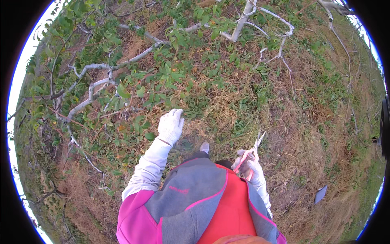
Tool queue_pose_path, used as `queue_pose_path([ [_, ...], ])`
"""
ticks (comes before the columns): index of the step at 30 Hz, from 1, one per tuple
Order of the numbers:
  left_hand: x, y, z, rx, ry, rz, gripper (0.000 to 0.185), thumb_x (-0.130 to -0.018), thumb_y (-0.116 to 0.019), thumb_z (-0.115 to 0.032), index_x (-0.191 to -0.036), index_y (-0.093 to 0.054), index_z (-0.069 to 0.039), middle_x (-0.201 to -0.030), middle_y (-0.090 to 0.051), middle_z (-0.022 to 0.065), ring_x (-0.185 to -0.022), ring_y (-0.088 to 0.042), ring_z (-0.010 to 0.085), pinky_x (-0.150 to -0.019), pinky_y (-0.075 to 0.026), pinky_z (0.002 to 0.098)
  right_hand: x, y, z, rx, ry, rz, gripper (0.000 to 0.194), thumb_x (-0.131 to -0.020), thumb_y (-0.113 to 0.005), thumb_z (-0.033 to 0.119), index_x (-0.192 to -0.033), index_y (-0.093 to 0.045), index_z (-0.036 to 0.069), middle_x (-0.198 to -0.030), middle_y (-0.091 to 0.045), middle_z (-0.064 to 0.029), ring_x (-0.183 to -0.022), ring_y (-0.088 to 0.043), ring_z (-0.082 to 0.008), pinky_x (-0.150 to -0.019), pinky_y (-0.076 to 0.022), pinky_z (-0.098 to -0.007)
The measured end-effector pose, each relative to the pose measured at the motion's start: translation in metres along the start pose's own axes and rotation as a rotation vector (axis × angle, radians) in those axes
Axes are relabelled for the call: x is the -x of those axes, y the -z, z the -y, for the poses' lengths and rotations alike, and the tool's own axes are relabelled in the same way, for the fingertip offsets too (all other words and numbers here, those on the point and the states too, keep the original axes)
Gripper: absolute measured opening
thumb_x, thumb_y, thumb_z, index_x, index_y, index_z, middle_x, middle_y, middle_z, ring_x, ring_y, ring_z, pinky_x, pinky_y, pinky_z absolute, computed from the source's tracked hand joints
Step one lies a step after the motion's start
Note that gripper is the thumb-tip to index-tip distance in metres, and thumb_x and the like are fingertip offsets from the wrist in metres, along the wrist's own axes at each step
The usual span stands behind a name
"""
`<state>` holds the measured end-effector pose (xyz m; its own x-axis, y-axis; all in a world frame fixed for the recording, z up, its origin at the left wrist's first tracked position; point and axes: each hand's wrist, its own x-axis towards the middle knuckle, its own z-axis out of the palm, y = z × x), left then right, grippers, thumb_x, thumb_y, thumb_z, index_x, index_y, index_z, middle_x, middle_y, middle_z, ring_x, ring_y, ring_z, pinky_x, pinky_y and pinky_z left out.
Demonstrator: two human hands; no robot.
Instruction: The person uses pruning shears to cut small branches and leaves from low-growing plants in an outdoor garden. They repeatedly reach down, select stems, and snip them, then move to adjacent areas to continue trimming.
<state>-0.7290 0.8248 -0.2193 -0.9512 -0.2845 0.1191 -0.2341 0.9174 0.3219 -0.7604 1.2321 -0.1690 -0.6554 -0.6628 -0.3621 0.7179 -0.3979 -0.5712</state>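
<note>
My right hand (249, 164), in a pale knitted work glove, is closed around the pink handles of a pair of pruning shears (253, 150). The blades are parted and point up and to the right, over dry grass. My left hand (171, 125), gloved in white, is raised in front of me at the left with its fingers bent together; the fingertips are partly turned from view, and no object shows in it. Just beyond it and to its left are green leaves (150, 136) and thin reddish shoots of a pale-barked tree.
A crooked whitish branch (134, 58) runs across the left and top, with a thicker limb (242, 23) at the top. Thin bare twigs (283, 45) hang at the upper right. A grey flat piece (320, 194) lies on dry grass at the lower right. My shoe (204, 147) shows below.
</note>
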Motion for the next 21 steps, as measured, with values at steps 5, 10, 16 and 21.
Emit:
queue_pose_path([
  [5, -0.033, -0.001, 0.045, 0.233, 0.296, -0.25, 0.035, -0.102, -0.063, -0.017, -0.137, -0.062, -0.013, -0.131, -0.067, 0.0122, -0.118, -0.067, 0.0349, -0.098, -0.053, 0.0478, -0.048, 0.008, 0.026, 0.086, -0.152, 0.062, 0.061, -0.097, -0.075, 0.029, -0.145, -0.051, 0.0, -0.106, -0.071, -0.0166, -0.095, -0.072, -0.0294, -0.086, -0.0577, -0.0417],
  [10, -0.055, -0.015, 0.054, 0.393, 0.553, -0.425, 0.036, -0.105, -0.063, -0.016, -0.141, -0.062, -0.012, -0.127, -0.072, 0.0125, -0.107, -0.074, 0.0342, -0.095, -0.058, 0.0424, -0.111, 0.009, 0.07, 0.207, -0.28, 0.141, 0.061, -0.099, -0.074, 0.025, -0.147, -0.047, -0.001, -0.105, -0.069, -0.0147, -0.096, -0.07, -0.0261, -0.089, -0.0558, -0.0375],
  [16, -0.089, -0.027, 0.058, 0.413, 0.73, -0.464, 0.031, -0.104, -0.066, -0.018, -0.133, -0.069, -0.008, -0.13, -0.073, 0.0121, -0.12, -0.07, 0.0287, -0.105, -0.054, 0.0409, -0.196, 0.013, 0.132, 0.452, -0.376, 0.294, 0.061, -0.101, -0.07, 0.025, -0.149, -0.045, -0.003, -0.106, -0.07, -0.0144, -0.099, -0.071, -0.0259, -0.091, -0.0563, -0.0371],
  [21, -0.089, -0.028, 0.043, 0.403, 0.78, -0.59, 0.03, -0.104, -0.065, -0.015, -0.133, -0.069, -0.005, -0.127, -0.075, 0.0133, -0.117, -0.072, 0.0274, -0.103, -0.056, 0.0405, -0.257, 0.021, 0.18, 0.556, -0.435, 0.415, 0.066, -0.101, -0.071, 0.029, -0.152, -0.042, -0.003, -0.105, -0.069, -0.0126, -0.096, -0.07, -0.0231, -0.086, -0.0557, -0.0343],
])
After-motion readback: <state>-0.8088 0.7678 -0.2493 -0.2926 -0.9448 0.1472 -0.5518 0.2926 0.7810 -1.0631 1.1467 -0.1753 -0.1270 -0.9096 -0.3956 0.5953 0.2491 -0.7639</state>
